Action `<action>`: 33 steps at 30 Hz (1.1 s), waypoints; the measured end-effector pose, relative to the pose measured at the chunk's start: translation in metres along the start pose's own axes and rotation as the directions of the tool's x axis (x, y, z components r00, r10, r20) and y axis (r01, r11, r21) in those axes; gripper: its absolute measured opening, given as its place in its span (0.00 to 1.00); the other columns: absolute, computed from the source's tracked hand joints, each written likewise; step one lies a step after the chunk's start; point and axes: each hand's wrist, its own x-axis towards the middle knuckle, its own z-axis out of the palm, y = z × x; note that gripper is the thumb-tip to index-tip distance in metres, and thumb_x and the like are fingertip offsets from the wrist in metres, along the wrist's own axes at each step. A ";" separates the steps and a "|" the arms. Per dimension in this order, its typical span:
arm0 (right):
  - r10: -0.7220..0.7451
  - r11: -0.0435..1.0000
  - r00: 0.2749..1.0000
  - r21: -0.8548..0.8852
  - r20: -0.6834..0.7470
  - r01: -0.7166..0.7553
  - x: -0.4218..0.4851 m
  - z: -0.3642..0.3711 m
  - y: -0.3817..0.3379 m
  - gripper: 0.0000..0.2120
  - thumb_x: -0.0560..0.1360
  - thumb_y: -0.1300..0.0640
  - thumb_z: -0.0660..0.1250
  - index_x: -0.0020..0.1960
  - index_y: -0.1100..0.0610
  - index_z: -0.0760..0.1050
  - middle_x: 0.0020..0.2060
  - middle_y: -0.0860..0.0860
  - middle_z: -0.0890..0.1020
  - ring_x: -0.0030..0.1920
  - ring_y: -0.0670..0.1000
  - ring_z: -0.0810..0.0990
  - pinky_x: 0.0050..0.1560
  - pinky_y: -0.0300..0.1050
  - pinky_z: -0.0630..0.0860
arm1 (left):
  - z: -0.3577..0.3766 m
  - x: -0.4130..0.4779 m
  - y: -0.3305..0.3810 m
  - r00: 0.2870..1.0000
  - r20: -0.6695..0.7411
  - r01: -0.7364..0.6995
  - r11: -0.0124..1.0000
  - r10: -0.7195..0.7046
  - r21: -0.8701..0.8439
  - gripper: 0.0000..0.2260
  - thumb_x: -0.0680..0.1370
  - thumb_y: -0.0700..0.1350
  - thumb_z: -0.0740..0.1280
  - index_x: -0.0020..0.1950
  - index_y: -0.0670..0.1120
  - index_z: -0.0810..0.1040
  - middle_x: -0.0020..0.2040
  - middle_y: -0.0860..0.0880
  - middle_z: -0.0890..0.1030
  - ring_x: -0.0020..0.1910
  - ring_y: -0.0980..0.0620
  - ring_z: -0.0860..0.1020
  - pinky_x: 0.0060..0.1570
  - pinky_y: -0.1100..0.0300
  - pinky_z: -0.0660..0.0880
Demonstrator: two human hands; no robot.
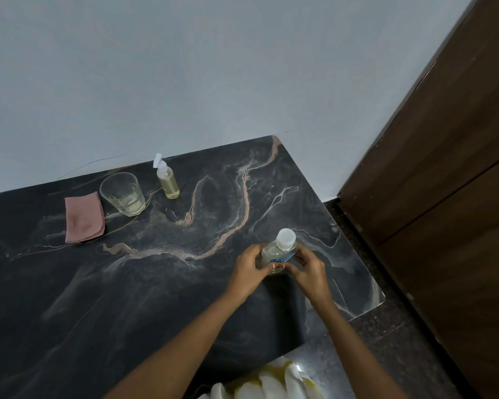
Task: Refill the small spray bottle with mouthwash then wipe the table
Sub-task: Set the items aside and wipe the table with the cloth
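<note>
Now you have the mouthwash bottle [280, 253] standing on the dark marble table [156, 298], at about 4 o'clock from the table's middle, near the right edge. Both hands are wrapped around it: your left hand [249, 269] grasps the body from the 9 o'clock side, and your right hand [307, 269] grasps it from the 3 o'clock side. The white cap [285, 239] is on and free above your fingers. I cannot tell if the cap is tight or already loose.

The small spray bottle [167, 182] stands well apart, at about 11 o'clock from your hands, close to the wall. Its nozzle is on and it holds some pale yellow liquid. Just beside it, at its 9 o'clock, is a glass [123, 194] with a little liquid at the bottom, and further at 9 o'clock lies the folded pink cloth [84, 217].

My judgement is that the step in hand is to open the mouthwash bottle. To do it well, keep the left hand low on the body and press the bottle down on the table, so it does not tip. Move the right hand up to the cap and turn only the cap. Do not squeeze the soft body, because liquid could jump out when the cap comes free. Put the cap down near you, away from the table edge at 3 o'clock, so it cannot roll off.
</note>
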 end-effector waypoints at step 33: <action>-0.075 0.995 0.991 0.074 0.109 0.068 0.199 0.114 -0.097 0.18 0.69 0.68 0.70 0.58 0.63 0.73 0.55 0.59 0.79 0.56 0.52 0.78 0.53 0.36 0.73 | -0.137 0.177 0.013 0.942 -0.332 0.080 0.993 -0.048 0.084 0.16 0.68 0.35 0.72 0.55 0.39 0.77 0.51 0.42 0.80 0.48 0.50 0.78 0.50 0.57 0.77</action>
